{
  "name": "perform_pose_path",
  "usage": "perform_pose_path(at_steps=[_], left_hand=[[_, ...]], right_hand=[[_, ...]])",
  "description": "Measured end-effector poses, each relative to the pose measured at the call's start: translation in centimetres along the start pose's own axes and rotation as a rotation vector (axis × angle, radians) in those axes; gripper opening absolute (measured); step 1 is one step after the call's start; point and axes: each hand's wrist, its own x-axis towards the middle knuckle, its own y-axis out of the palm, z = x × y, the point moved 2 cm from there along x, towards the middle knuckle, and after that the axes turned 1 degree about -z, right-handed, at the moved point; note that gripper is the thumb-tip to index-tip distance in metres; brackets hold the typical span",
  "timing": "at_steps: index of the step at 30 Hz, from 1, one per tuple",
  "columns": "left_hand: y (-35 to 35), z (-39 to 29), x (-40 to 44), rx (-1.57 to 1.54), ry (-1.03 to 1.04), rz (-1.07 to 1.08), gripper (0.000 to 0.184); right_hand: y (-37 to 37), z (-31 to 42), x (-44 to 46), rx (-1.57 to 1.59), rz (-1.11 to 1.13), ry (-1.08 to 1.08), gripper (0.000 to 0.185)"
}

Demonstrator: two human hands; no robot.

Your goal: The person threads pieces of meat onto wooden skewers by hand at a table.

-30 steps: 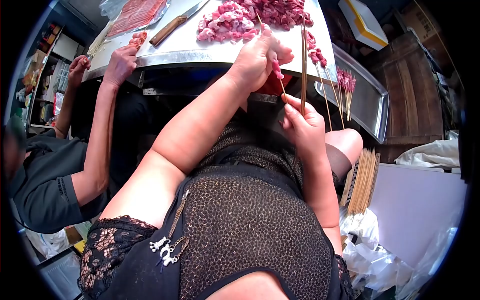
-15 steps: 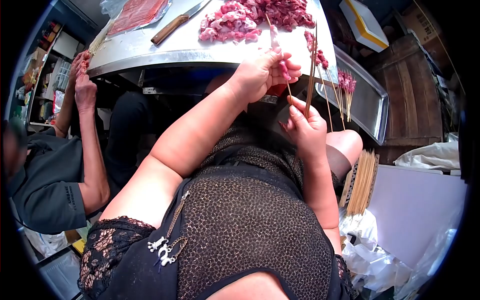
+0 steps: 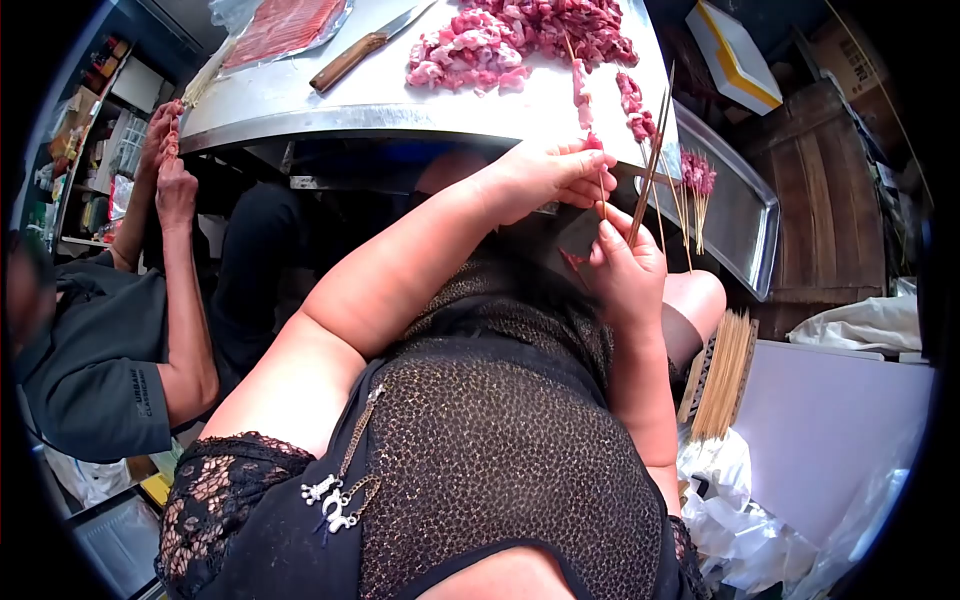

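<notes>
Between my hands stands a meat skewer [image 3: 582,95], a thin stick with pink and red pieces threaded along it, its tip toward the meat pile. My left hand [image 3: 545,180] is closed, pinching a red piece of meat low on that stick. Just below it, my right hand [image 3: 632,268] grips the lower end of the same stick. Several bare wooden skewers [image 3: 655,155] also rise from my right hand, tilted to the right. Beyond the hands, a pile of cut raw meat [image 3: 470,48] lies on the white table [image 3: 400,112].
A knife [image 3: 350,62] and bagged meat slices [image 3: 285,30] lie on the table. Finished skewers [image 3: 697,180] rest by a metal tray [image 3: 745,235]. A bundle of bare sticks [image 3: 725,375] is beside my leg. At left, another person's hands [image 3: 170,150] hold meat.
Both hands have moved slightly right and down with the skewer. My left hand has slid to a piece lower on the stick, nearer my right hand. The view has shifted slightly.
</notes>
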Motion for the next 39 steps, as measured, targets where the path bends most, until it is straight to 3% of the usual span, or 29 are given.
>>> perform_pose_path(at_steps=[9,11,15,17,21,25,27,29,31,32,33,35,38,39], left_hand=[[-0.4,0.6,0.0,-0.083,-0.042,0.049,0.033],[-0.7,0.9,0.0,0.053,-0.089,0.199,0.045],[-1.5,0.6,-0.3,0.090,-0.107,0.118,0.049],[-1.9,-0.5,-0.5,0.063,-0.051,0.060,0.041],[-5.5,-3.9,-0.4,0.151,0.274,-0.297,0.034],[-8.9,-6.7,0.2,0.088,0.434,-0.471,0.022],[-9.5,-7.5,0.5,0.148,0.457,-0.572,0.020],[-10.3,-7.9,1.0,0.428,0.427,-0.597,0.022],[-11.0,-7.6,2.2,0.855,0.515,-0.659,0.020],[-10.0,-8.0,2.2,1.034,0.398,-0.644,0.022],[-8.7,-8.4,2.2,1.212,0.277,-0.619,0.024],[-8.9,-7.6,3.7,1.491,0.092,-0.573,0.025],[-8.9,-7.0,4.2,1.585,0.172,-0.589,0.021],[-8.6,-7.4,3.9,1.471,0.201,-0.578,0.020]], right_hand=[[0.5,0.7,0.1,0.053,0.032,0.083,0.024],[0.2,1.4,0.1,0.088,0.072,0.077,0.024],[-0.7,2.6,-0.1,0.030,0.029,0.064,0.026],[-0.8,3.4,-0.3,-0.013,-0.017,0.023,0.026],[-1.8,7.9,-1.0,-0.391,-0.196,-0.311,0.029],[-3.1,9.3,1.2,-1.066,-0.358,-0.677,0.028],[-3.5,8.3,2.9,-1.457,-0.290,-0.479,0.025],[-3.2,8.0,2.7,-1.566,-0.294,-0.502,0.022],[-2.1,9.1,1.4,-1.519,-0.460,-1.011,0.022],[-1.6,9.6,0.9,-1.350,-0.423,-0.910,0.022],[-0.8,9.9,-0.2,-1.010,-0.362,-0.610,0.022],[-0.3,9.3,-0.7,-0.416,-0.049,-0.277,0.024],[0.5,7.8,-0.7,-0.432,-0.019,-0.220,0.031],[0.4,7.3,-0.6,-0.416,-0.019,-0.160,0.033]])
